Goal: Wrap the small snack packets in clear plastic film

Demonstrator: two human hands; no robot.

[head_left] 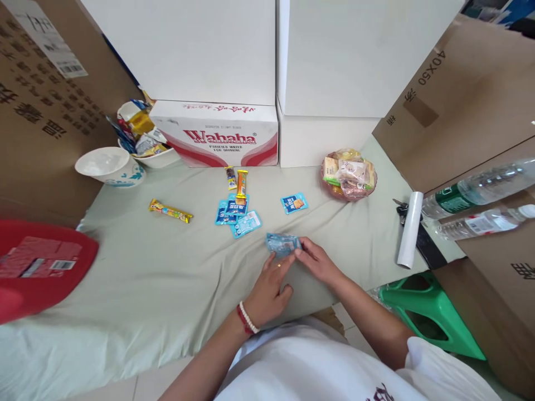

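Two hands meet at one blue packet [281, 243], nearside of the Wahaha carton [228, 136].
From afar I see its long axis roughly following the carton's front; my right hand [320, 263] pinches one end, my left [267, 288], thumb spread, loosely touches its near edge.

The cloth-covered desk [175, 273] carries the Wahaha box [234, 133] at far centre, a pink snack bowl [355, 193] far right, a white bowl [125, 175] and a packet bowl [161, 160] far left, a yellow bar [170, 211] left, blue sachets [247, 224] with an orange bar [242, 184] mid-desk, and a white roll [410, 229] right.
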